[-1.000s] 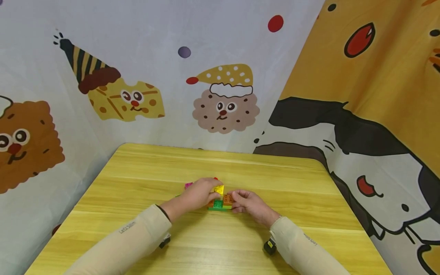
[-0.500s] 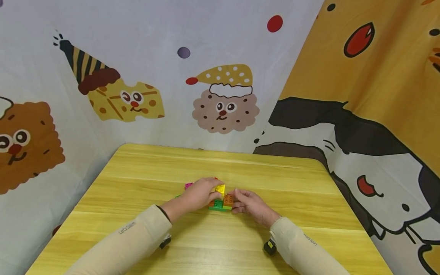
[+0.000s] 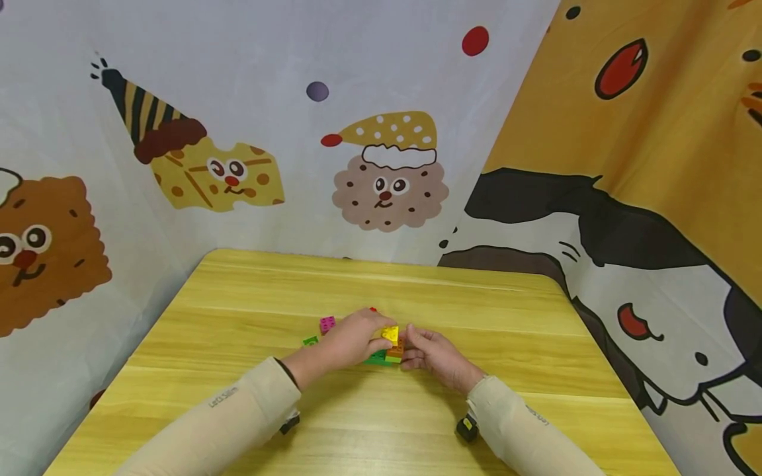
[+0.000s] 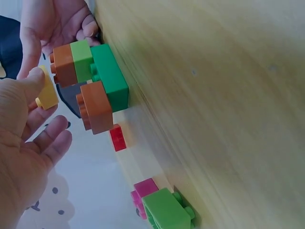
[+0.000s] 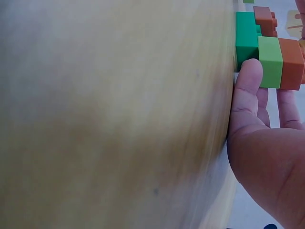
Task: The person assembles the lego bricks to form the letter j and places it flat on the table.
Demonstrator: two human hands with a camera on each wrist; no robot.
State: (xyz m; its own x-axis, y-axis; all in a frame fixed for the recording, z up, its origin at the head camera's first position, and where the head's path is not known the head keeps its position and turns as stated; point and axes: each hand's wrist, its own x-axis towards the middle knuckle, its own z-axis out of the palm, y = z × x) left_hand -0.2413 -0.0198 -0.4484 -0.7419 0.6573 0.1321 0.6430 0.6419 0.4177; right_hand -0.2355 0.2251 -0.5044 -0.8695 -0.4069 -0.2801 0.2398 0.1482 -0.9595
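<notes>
My left hand (image 3: 351,338) pinches a yellow toy brick (image 4: 48,89) between thumb and fingers, just above a small stack of bricks. The stack has a long dark green brick (image 4: 112,76) at its base. A lime brick (image 4: 82,61) topped by an orange brick (image 4: 65,65) stands at its right end; another orange brick (image 4: 98,107) sits at the other end. My right hand (image 3: 437,357) is at the stack's right end, a fingertip touching the lime and green bricks in the right wrist view. The left hand partly hides the stack in the head view.
Left of the stack lie a magenta brick (image 3: 327,324) and a light green brick (image 4: 167,210). A red brick (image 4: 118,138) lies behind the stack. The wooden table (image 3: 464,297) meets cartoon-printed cloth (image 3: 262,79) at its far edge.
The left hand has moved right with the yellow brick, over toward the orange brick at the stack's right end. More of the magenta and light green bricks now shows. The right hand has barely moved.
</notes>
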